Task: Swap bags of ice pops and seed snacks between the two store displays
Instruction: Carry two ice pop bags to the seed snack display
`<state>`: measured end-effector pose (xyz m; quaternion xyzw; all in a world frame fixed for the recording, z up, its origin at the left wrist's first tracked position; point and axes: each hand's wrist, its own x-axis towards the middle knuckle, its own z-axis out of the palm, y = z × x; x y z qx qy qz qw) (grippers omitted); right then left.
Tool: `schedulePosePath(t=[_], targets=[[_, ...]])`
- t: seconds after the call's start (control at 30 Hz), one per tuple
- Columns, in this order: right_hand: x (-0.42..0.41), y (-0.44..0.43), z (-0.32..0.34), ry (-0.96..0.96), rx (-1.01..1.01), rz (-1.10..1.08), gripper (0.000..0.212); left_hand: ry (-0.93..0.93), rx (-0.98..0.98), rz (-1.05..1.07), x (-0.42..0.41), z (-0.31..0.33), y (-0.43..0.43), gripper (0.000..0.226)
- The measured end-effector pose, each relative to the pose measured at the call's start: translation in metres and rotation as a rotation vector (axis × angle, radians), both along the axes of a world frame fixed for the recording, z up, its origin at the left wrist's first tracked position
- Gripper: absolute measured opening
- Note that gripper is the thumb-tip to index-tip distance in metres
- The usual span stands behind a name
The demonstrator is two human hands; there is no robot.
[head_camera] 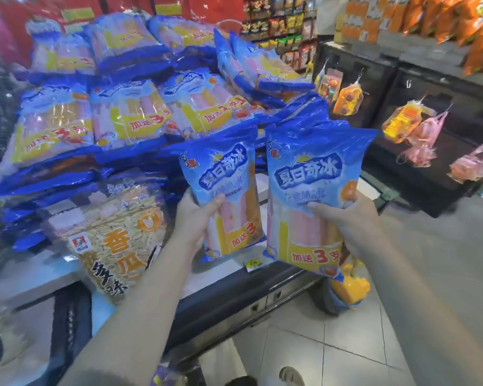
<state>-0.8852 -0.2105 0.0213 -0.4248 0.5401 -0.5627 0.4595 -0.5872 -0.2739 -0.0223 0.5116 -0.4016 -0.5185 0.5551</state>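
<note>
I hold two blue bags of ice pops upright above the front edge of the display. My left hand grips one ice pop bag from its left side. My right hand grips the other ice pop bag from its right side. Behind them, the pile of ice pop bags covers the display counter in several stacked rows. One clear bag of seed snacks, with orange and black lettering, lies at the counter's front left, next to my left forearm.
A black cabinet stands to the right, with hanging orange and pink toy packs on its front. Orange snack bags are stacked on top of it. Snack shelves fill the back. Pale tiled floor lies below, with yellow toys by the counter corner.
</note>
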Motion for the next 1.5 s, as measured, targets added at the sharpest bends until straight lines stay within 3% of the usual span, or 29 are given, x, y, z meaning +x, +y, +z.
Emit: schedulePosePath(t=[0.33, 0.77, 0.93, 1.17, 1.3, 1.43, 1.5], targets=[[-0.029, -0.067, -0.011, 0.031, -0.013, 0.158, 0.044, 0.014, 0.046, 0.057, -0.036, -0.019, -0.035, 0.056], [-0.033, -0.092, -0.018, 0.038, 0.035, 0.243, 0.039, -0.019, 0.113, 0.151, -0.038, -0.052, -0.056, 0.042], [-0.025, -0.093, -0.017, 0.039, 0.055, 0.278, 0.035, -0.069, 0.172, 0.189, -0.029, -0.055, -0.062, 0.053], [-0.017, -0.094, -0.02, 0.072, 0.09, 0.254, 0.043, -0.309, 0.219, 0.22, -0.023, -0.05, -0.062, 0.058], [-0.014, -0.093, -0.019, 0.078, 0.1, 0.268, 0.031, -0.455, 0.221, 0.185, -0.019, -0.045, -0.054, 0.066], [-0.011, -0.092, -0.017, 0.046, 0.115, 0.283, 0.039, -0.493, 0.189, 0.158, -0.013, -0.045, -0.025, 0.082], [-0.01, -0.093, -0.016, 0.023, 0.118, 0.279, 0.04, -0.62, 0.16, 0.166, -0.007, -0.06, 0.0, 0.077]])
